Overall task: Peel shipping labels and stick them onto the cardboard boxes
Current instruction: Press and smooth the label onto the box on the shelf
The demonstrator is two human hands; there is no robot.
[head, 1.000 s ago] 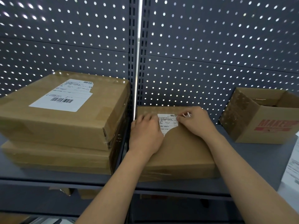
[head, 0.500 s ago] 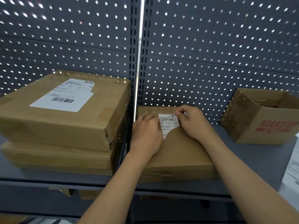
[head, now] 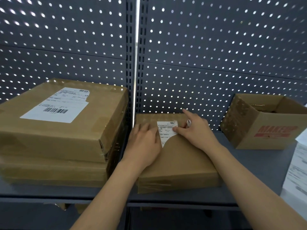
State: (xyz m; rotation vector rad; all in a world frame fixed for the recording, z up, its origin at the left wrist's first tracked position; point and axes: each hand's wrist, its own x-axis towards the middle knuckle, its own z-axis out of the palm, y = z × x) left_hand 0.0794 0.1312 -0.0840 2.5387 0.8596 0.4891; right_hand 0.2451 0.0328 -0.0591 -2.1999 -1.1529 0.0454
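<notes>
Pressing flat on the brown top of a shallow cardboard box (head: 179,161), the left hand (head: 144,143) lies palm down with its fingers straight and close together, their blurred tips at the left edge of a small white shipping label (head: 167,131). The right hand (head: 197,131) is spread from the other side: its thumb lies straight on the label's right edge, its forefinger sticks out straight toward the back, and its other fingers are bent beside a small white object (head: 189,123) too small to make out. The label sits near the back of the box top, printed with fine text and a barcode, its lower part hidden by the hands. The box is matte kraft card with a clear tape strip along its front face, and it rests on a smooth grey metal shelf (head: 249,171). To the left stands a stack of wider flat boxes (head: 66,138), glossy with tape, the top one bearing a large barcode label (head: 56,105). To the right stands an open carton (head: 265,123) with red lettering. White printed sheets (head: 297,171) show at the right edge. Behind rises a dark perforated panel (head: 216,55), with light shining through its round holes.
</notes>
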